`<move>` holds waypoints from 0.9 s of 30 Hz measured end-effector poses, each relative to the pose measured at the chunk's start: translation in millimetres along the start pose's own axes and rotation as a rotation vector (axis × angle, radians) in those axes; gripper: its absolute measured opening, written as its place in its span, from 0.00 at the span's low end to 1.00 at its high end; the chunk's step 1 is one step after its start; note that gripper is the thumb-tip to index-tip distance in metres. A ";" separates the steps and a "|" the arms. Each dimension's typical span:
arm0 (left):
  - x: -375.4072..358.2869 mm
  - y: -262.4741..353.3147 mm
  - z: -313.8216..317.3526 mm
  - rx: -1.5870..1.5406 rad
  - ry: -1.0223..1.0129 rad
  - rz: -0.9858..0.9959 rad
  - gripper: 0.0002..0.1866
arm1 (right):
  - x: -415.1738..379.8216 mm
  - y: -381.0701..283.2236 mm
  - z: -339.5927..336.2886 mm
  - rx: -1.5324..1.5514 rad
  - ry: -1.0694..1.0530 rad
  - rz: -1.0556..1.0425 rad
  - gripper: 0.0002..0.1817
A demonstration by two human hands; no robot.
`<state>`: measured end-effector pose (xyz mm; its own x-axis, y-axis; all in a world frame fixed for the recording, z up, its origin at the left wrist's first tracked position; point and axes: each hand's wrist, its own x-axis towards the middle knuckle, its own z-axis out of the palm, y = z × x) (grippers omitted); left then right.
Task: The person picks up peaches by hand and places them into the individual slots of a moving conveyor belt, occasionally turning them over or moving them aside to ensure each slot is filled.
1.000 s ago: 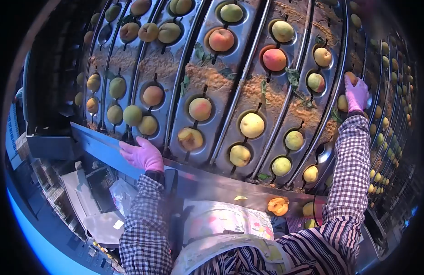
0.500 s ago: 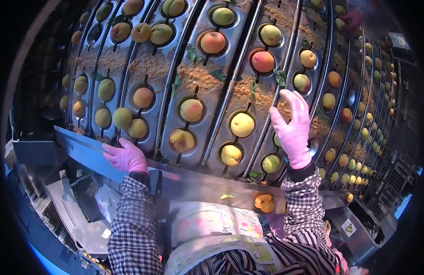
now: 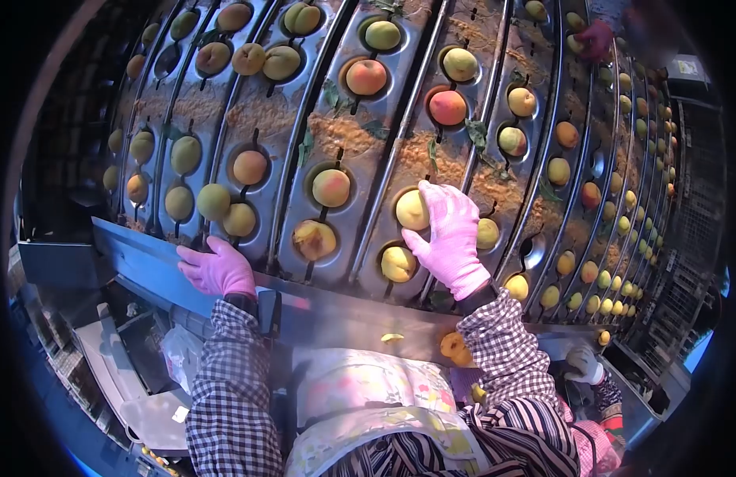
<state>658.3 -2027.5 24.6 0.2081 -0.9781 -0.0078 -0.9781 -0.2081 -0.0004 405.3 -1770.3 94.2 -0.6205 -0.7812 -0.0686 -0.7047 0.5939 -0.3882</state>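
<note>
My right hand point(image 3: 449, 238), in a pink glove, reaches over the metal tray. Its fingertips overlap the right side of a yellow peach point(image 3: 411, 210) in a cup, with thumb and fingers apart. Just below the thumb sits another yellow peach point(image 3: 398, 265). A greenish peach point(image 3: 487, 234) shows right of the hand; the wrist hides part of the tray. My left hand point(image 3: 217, 269), also pink-gloved, is open over the metal edge, below a green peach point(image 3: 214, 202) and holding nothing. Between the hands lies a damaged, brownish peach point(image 3: 315, 240) in its cup.
Rows of metal trays point(image 3: 340, 135) carry many peaches, with brown pulp and leaves between them. A split orange peach point(image 3: 455, 348) and a yellow slice point(image 3: 392, 338) lie on the front ledge. Other people's gloved hands show at upper right point(image 3: 597, 40) and lower right point(image 3: 584, 364).
My right hand has moved left and down from the tray rail to the yellow peach. My left hand stays nearly still. Another person's gloved hand has come into view at lower right.
</note>
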 end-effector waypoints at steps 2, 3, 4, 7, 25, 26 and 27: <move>0.4 -1.0 1.0 0.002 -0.002 -0.002 0.41 | -2.3 1.3 6.9 -0.045 -0.026 -0.006 0.41; 0.3 -1.9 1.1 0.005 -0.003 0.001 0.41 | -3.0 1.1 8.1 -0.036 -0.031 -0.002 0.41; 0.2 -2.3 0.9 0.008 -0.005 0.004 0.41 | -3.8 0.4 7.8 -0.028 -0.035 0.001 0.42; 1.9 -1.3 0.7 0.016 -0.019 -0.008 0.42 | -6.3 -3.6 5.0 0.007 0.011 0.016 0.41; -0.6 3.4 -6.7 0.047 -0.059 -0.012 0.42 | -66.4 -45.9 -23.1 0.110 -0.057 0.130 0.34; -0.7 3.4 -6.2 0.044 -0.058 -0.011 0.42 | -70.3 -46.0 -22.3 0.101 -0.128 0.149 0.34; -0.7 3.6 -6.7 0.050 -0.066 -0.017 0.42 | -73.2 -46.0 -20.6 0.090 -0.197 0.168 0.34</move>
<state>654.6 -2027.6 31.3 0.2262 -0.9713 -0.0733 -0.9735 -0.2229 -0.0515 476.1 -1736.5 136.0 -0.6407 -0.7010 -0.3130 -0.5589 0.7054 -0.4358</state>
